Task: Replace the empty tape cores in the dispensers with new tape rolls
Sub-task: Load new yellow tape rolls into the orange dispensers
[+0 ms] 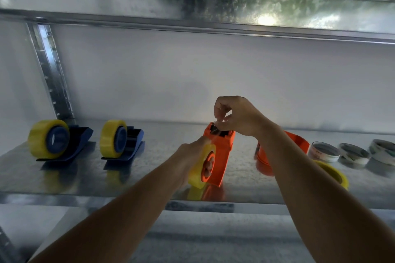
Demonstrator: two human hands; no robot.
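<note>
Head view: both forearms reach in over shelf [149, 141] front edge. Left hand [192, 156] wrapped round yellow roll [199, 172] on orange dispenser [221, 156], thumb up along roll. Right hand [237, 116] above dispenser top, fingertips pinched at cutter end; what they pinch too small to tell. Dispenser upright near shelf front edge, mid-shelf. Bare shelf between it and two blue dispensers [128, 143] at left, both loaded with yellow rolls. Right: second orange dispenser [299, 141], loose yellow roll [335, 172], three empty cores [324, 151]
</note>
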